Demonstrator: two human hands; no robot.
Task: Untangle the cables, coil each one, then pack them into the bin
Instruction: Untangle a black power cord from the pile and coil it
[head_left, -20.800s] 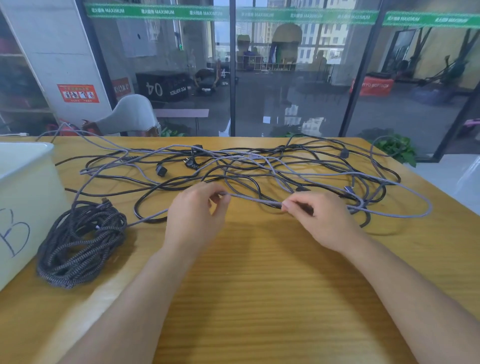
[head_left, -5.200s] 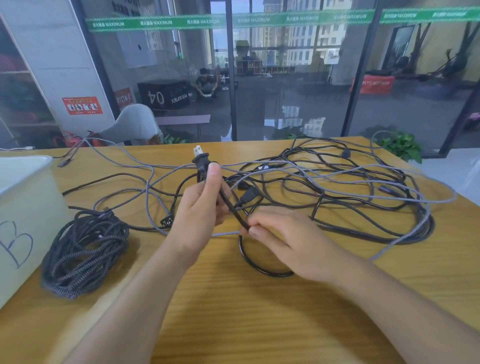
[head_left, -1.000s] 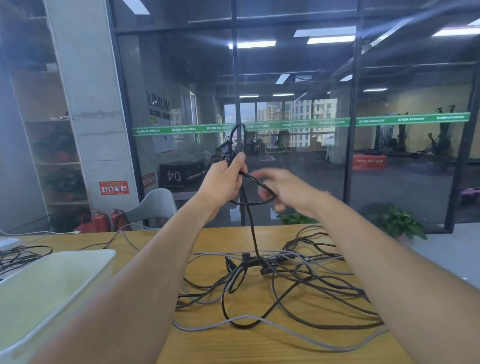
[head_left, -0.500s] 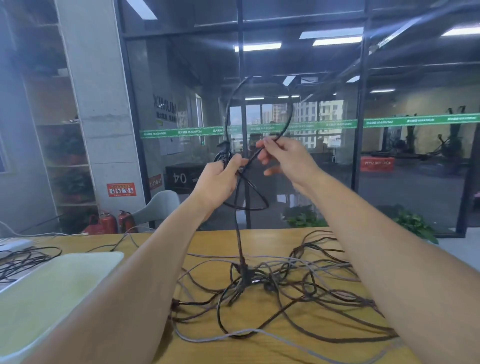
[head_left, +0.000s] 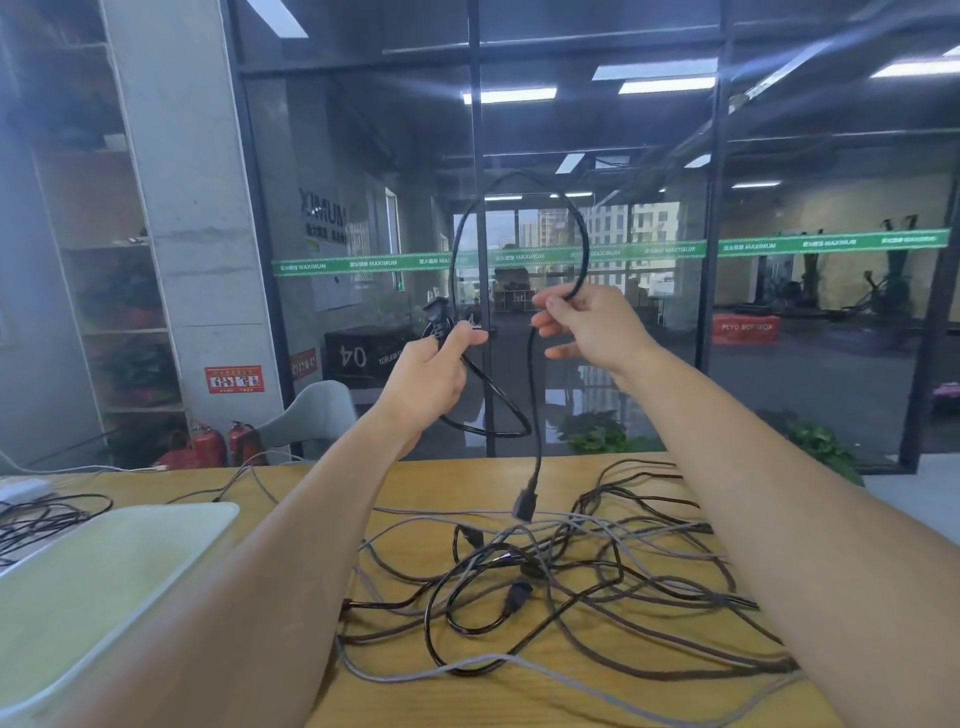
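Observation:
Both my hands are raised above the table with a black power cable (head_left: 584, 239) between them. My left hand (head_left: 431, 379) grips its plug end and a hanging loop. My right hand (head_left: 587, 325) pinches the cable where a tall loop arches up between the hands. The cable's other connector (head_left: 523, 503) dangles free just above the tangle. A tangle of black and grey cables (head_left: 561, 582) lies on the wooden table (head_left: 519, 696). The white bin (head_left: 104, 571) stands at the left, its opening in view.
More dark cable (head_left: 41, 514) lies behind the bin at the far left. A grey chair (head_left: 317, 410) and red fire extinguishers (head_left: 208, 441) stand beyond the table's far edge, in front of a glass wall.
My right hand has moved right and apart from my left, widening the upper loop. The black cable's far connector has lifted out of the tangle and hangs free.

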